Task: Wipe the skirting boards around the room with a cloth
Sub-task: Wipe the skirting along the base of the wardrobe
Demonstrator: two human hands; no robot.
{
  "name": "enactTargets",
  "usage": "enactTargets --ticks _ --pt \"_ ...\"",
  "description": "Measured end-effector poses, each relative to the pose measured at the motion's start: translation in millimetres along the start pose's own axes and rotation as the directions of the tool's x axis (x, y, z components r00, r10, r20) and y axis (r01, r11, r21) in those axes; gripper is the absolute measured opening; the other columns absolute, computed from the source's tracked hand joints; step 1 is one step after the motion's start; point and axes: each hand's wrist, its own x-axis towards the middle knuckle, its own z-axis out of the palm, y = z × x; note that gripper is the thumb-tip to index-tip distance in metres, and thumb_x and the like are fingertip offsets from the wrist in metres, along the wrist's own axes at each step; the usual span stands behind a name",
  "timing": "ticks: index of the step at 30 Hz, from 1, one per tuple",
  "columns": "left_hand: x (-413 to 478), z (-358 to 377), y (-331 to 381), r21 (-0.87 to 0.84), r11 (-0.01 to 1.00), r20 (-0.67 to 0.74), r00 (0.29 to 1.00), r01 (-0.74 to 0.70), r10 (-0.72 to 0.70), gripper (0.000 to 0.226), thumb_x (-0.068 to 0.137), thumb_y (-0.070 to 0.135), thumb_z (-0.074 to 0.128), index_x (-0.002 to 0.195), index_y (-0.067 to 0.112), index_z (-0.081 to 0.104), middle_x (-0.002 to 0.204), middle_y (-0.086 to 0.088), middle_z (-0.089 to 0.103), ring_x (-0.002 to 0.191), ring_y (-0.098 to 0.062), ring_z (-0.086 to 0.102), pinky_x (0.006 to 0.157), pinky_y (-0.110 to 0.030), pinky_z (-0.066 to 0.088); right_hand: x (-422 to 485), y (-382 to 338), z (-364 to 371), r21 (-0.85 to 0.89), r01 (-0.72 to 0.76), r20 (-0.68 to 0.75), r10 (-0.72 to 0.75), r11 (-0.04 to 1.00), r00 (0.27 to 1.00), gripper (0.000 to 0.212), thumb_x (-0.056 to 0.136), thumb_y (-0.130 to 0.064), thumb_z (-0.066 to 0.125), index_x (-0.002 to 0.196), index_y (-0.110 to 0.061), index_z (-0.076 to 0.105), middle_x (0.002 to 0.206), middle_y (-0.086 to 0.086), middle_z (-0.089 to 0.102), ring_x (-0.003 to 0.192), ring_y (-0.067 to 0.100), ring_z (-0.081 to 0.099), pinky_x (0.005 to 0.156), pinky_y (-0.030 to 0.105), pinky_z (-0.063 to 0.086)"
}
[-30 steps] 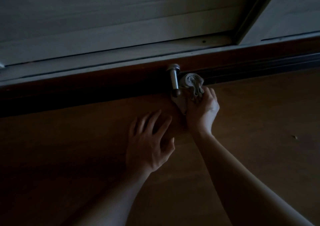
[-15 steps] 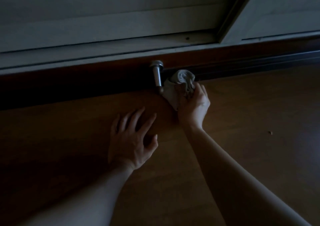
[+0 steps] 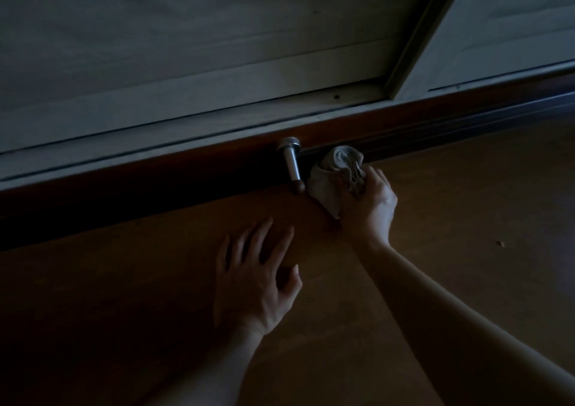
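Note:
A dark reddish-brown skirting board (image 3: 186,175) runs across the dim view at the foot of a pale wall. My right hand (image 3: 370,206) grips a bunched grey cloth (image 3: 339,169) and holds it against the skirting board, just right of a metal door stop (image 3: 292,162) that sticks out from the board. My left hand (image 3: 258,278) lies flat on the wooden floor with fingers spread, a little below and left of the cloth.
The brown wooden floor (image 3: 466,219) spreads out to the right, with a small crumb (image 3: 501,243) on it. A pale door frame (image 3: 420,32) rises at a slant above the board on the right. The left part of the floor is in deep shadow.
The cloth in my right hand has stayed against the board beside the door stop. The view drifted left, then back right. My left hand stays flat on the floor.

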Motion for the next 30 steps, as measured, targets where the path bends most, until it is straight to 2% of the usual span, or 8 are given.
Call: enactTargets --ticks 3,8,12,14,18,22,27,30 --pt "-3 0 -2 0.002 1.0 0.019 1.0 0.012 -0.012 0.061 0.088 0.06 0.041 0.145 0.042 0.048 0.158 0.003 0.038 0.142 -0.024 0.036 0.117 -0.056 0.025 5 5 -6 -0.026 -0.055 -0.035 0.054 0.998 0.998 0.016 0.09 -0.014 0.064 0.105 -0.011 0.064 0.101 -0.005 0.058 0.097 0.016 0.055 0.081 0.028 0.041" --pt "0 2 -1 -0.006 1.0 -0.008 1.0 0.006 -0.006 0.06 0.088 0.058 0.042 0.144 0.041 0.049 0.156 0.003 0.039 0.141 -0.024 0.036 0.116 -0.057 0.027 -2 1 1 0.008 0.037 0.019 -0.037 0.999 0.999 0.012 0.091 -0.021 0.064 0.102 -0.015 0.063 0.1 -0.006 0.057 0.095 0.019 0.058 0.087 0.048 0.05" --pt "-2 3 -1 -0.007 1.0 -0.026 1.0 0.0 0.0 0.058 0.089 0.057 0.043 0.143 0.039 0.051 0.156 0.003 0.04 0.142 -0.023 0.036 0.115 -0.056 0.028 4 9 -1 0.009 0.007 -0.042 -0.007 1.0 0.999 0.01 0.09 -0.019 0.066 0.098 -0.013 0.063 0.097 -0.005 0.057 0.089 0.014 0.055 0.089 0.05 0.049" --pt "-1 3 0 -0.014 1.0 -0.033 0.999 0.002 -0.002 0.058 0.089 0.057 0.043 0.143 0.039 0.052 0.156 0.003 0.039 0.142 -0.023 0.035 0.116 -0.055 0.025 6 13 -1 -0.003 -0.016 -0.096 0.016 1.0 0.995 0.007 0.089 -0.014 0.064 0.093 -0.011 0.061 0.093 -0.006 0.054 0.085 0.01 0.051 0.088 0.05 0.049" --pt "-2 3 1 -0.015 1.0 -0.026 1.0 0.012 -0.012 0.058 0.088 0.057 0.043 0.143 0.039 0.052 0.157 0.003 0.039 0.143 -0.023 0.034 0.116 -0.056 0.025 6 12 -2 -0.007 0.055 -0.023 -0.055 0.998 0.998 0.01 0.087 -0.009 0.066 0.096 -0.009 0.063 0.094 -0.006 0.054 0.084 0.01 0.052 0.082 0.043 0.05" --pt "-1 3 0 -0.013 1.0 -0.008 1.0 0.021 -0.021 0.058 0.088 0.058 0.042 0.144 0.041 0.05 0.158 0.004 0.037 0.143 -0.023 0.033 0.117 -0.055 0.023 13 20 -9 -0.011 0.001 -0.073 -0.001 1.0 0.997 0.009 0.089 -0.011 0.064 0.098 -0.008 0.062 0.096 -0.004 0.056 0.086 0.008 0.051 0.089 0.048 0.049" --pt "0 2 2 0.004 1.0 0.02 0.999 0.025 -0.025 0.059 0.088 0.057 0.042 0.144 0.041 0.049 0.158 0.003 0.037 0.143 -0.024 0.034 0.117 -0.055 0.023 14 18 -11 -0.013 0.116 0.048 -0.116 0.993 0.992 0.012 0.091 -0.02 0.065 0.1 -0.013 0.062 0.096 -0.007 0.053 0.088 0.011 0.053 0.086 0.043 0.047" --pt "0 2 2 -0.003 0.999 0.037 0.999 0.033 -0.033 0.058 0.089 0.058 0.039 0.144 0.042 0.048 0.158 0.004 0.036 0.142 -0.024 0.033 0.116 -0.055 0.023 33 36 -29 -0.044 0.09 -0.04 -0.092 0.995 0.995 0.012 0.091 -0.02 0.066 0.097 -0.01 0.063 0.094 -0.004 0.055 0.086 0.014 0.054 0.079 0.039 0.046"
